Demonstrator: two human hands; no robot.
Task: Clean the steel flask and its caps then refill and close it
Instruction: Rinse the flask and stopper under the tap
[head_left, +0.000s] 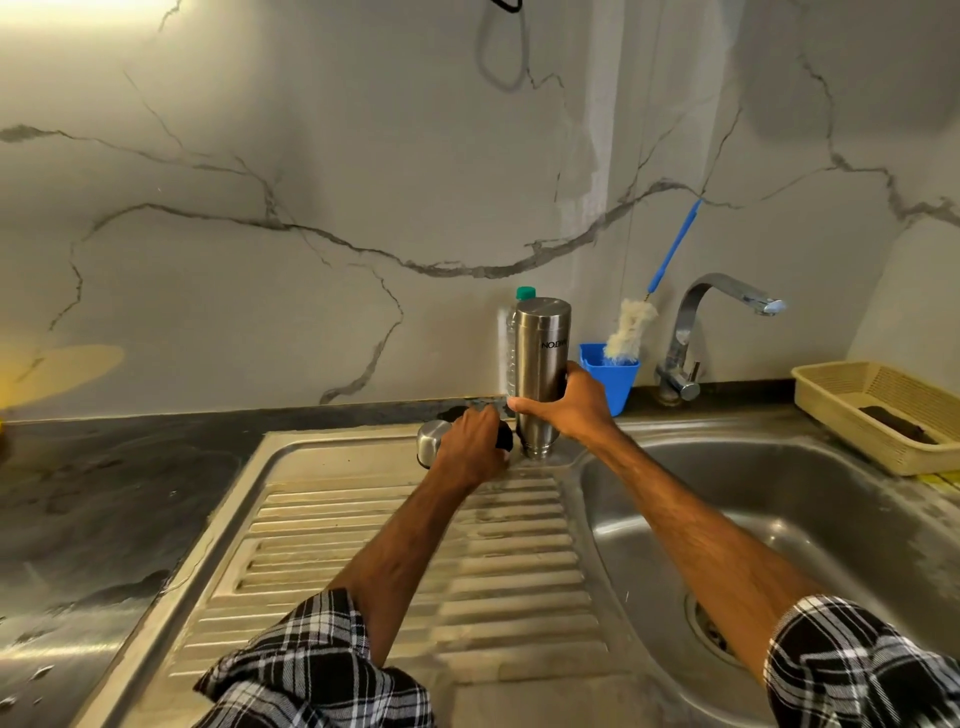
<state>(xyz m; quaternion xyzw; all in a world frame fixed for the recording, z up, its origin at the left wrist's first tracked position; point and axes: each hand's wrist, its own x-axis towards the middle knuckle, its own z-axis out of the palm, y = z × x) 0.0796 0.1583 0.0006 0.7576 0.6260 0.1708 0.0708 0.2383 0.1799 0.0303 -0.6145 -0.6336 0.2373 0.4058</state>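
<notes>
Your right grip (569, 402) is wrapped around the lower part of the steel flask (540, 353), fingers curled across its front and thumb on the far side. The flask stands upside down, its lettering inverted and its narrow mouth resting on the back edge of the draining board (415, 545), just left of the sink basin (779, 493). Your left grip (475, 441) is right beside it, knuckles up and fingers curled down over the black cap (504, 436), which shows only as a dark edge between your hand and the flask. The steel cap (431, 441) lies on its side on the draining board, touching the left side of that hand.

Behind the flask, against the marble wall (311, 208), stands a clear bottle (506, 343) with a green top, mostly hidden. To the right of the flask a blue holder (618, 379) carries a bottle brush (631, 327) with a blue handle leaning on the wall. The tap (696, 317) rises next to it, its spout turned right. A beige basket (831, 384) sits at the far right with something dark inside. The dark bench (104, 493) runs off to the left of the draining board
</notes>
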